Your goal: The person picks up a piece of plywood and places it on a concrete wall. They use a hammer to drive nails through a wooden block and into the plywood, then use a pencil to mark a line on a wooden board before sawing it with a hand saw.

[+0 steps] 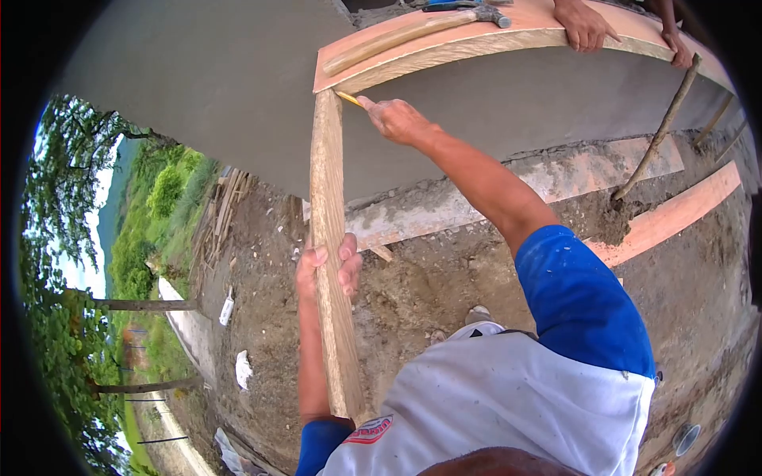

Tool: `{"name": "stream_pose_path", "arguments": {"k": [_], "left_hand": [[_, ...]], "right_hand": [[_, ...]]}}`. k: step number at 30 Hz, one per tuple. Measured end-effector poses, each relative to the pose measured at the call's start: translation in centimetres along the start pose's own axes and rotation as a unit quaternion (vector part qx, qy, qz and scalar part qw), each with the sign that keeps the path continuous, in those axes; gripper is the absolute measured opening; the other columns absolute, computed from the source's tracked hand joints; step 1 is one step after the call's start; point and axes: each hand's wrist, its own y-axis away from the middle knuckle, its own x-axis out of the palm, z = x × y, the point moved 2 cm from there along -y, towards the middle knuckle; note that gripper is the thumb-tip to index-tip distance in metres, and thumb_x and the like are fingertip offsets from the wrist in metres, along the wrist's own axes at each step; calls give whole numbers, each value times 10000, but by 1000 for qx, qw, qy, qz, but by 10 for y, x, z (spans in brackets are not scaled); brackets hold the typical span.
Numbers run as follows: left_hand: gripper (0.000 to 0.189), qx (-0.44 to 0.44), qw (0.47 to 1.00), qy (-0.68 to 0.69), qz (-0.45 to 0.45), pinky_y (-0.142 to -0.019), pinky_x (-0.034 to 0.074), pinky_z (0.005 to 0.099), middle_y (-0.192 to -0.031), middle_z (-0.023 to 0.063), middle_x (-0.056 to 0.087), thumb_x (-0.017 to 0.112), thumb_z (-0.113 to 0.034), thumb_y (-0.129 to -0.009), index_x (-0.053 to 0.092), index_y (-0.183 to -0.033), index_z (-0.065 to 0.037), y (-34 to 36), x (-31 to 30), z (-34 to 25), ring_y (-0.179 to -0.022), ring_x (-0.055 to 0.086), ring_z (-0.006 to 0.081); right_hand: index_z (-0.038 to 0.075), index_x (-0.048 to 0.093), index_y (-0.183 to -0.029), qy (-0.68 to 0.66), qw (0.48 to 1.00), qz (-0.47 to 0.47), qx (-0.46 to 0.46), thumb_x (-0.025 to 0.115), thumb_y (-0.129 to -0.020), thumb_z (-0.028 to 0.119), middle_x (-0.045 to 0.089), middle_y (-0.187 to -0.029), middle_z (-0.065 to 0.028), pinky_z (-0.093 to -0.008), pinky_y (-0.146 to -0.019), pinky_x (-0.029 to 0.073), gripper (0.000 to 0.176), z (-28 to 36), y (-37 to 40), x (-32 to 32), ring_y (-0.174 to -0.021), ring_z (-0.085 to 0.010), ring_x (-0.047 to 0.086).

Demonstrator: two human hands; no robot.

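My left hand (349, 266) is closed around a wooden batten (327, 174), fingers on one side and thumb on the other. The batten's far end meets the corner of a plywood panel (524, 14) edged with a timber strip (468, 52). Pinched in my right hand (399, 121) is a yellow pencil (348, 97), its tip at the joint between batten and strip. A hammer (409, 36) with a wooden handle lies on the panel near that corner.
Another person's hands (583, 25) rest on the panel's far right part. A wooden stake (659, 131) leans against the panel's edge. A grey plastered wall (198, 95) stands behind. Plywood strips (675, 213) lie on the dirt ground, with stacked sticks (226, 202) at left.
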Motion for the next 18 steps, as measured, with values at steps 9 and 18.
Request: {"name": "stream_pose_path", "arguments": {"k": [9,18], "left_hand": [[378,0,999,-44,4,-413,525,256,-829,90,460,569,-224,-871,401,-1078,44,18,-27,-4,-578,512,132],[396,-226,948,-185,-123,-425,455,257,-819,62,474,585,-255,-831,392,-1123,-70,210,-168,69,-554,482,130]], "right_hand": [[-12,595,-1025,-22,958,99,270,495,-950,182,680,-948,-228,-465,-799,534,230,-44,206,2,-902,-355,678],[99,624,-1099,-430,687,-419,409,623,-967,278,621,-927,13,-297,-750,501,223,130,642,-150,-810,-91,597]]}}
